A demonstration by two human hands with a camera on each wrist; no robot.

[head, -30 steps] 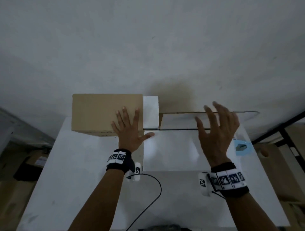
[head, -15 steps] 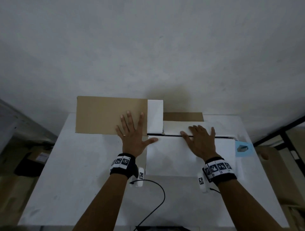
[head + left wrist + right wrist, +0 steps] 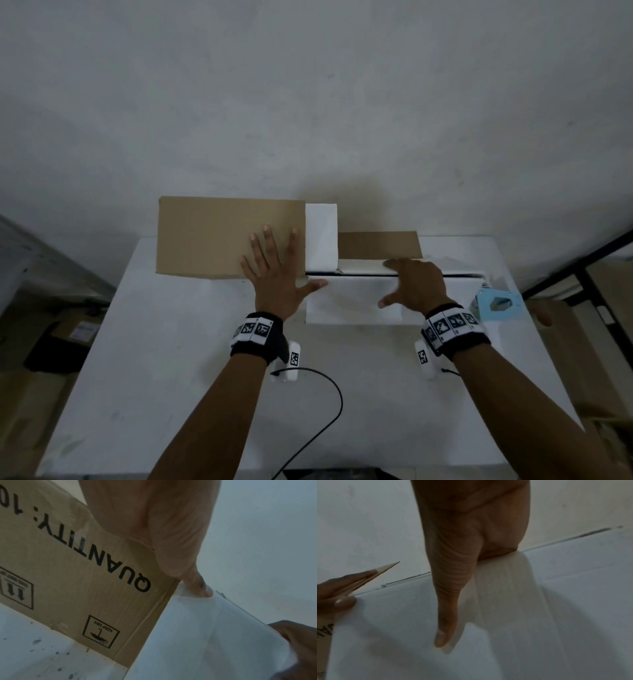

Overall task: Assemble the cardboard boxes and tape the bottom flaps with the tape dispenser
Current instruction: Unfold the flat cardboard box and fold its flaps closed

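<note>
A cardboard box [image 3: 352, 301] lies on the white table [image 3: 171, 359], with white panels and brown flaps. My left hand [image 3: 274, 274] lies flat with spread fingers on the wide brown flap [image 3: 212, 236]. Its thumb [image 3: 204, 588] touches the corner of the near white panel. My right hand [image 3: 414, 287] sits on that white panel [image 3: 539, 615], its thumb [image 3: 447, 615] stretched along the surface. Its fingers bend over the far edge at the dark seam and are hidden there. A short white flap [image 3: 321, 236] stands upright between the hands. A light blue tape dispenser [image 3: 496, 303] rests at the table's right edge.
A plain wall [image 3: 308, 102] rises right behind the table. A black cable [image 3: 329, 411] loops across the near table. A black frame [image 3: 582, 267] and brown boxes [image 3: 565, 342] stand to the right. A dark object and a box [image 3: 68, 335] lie on the floor at left.
My right hand came down from the air onto the white flap, which folded flat. Its fingers then bent over the seam edge. The left hand stayed on the brown flap.
</note>
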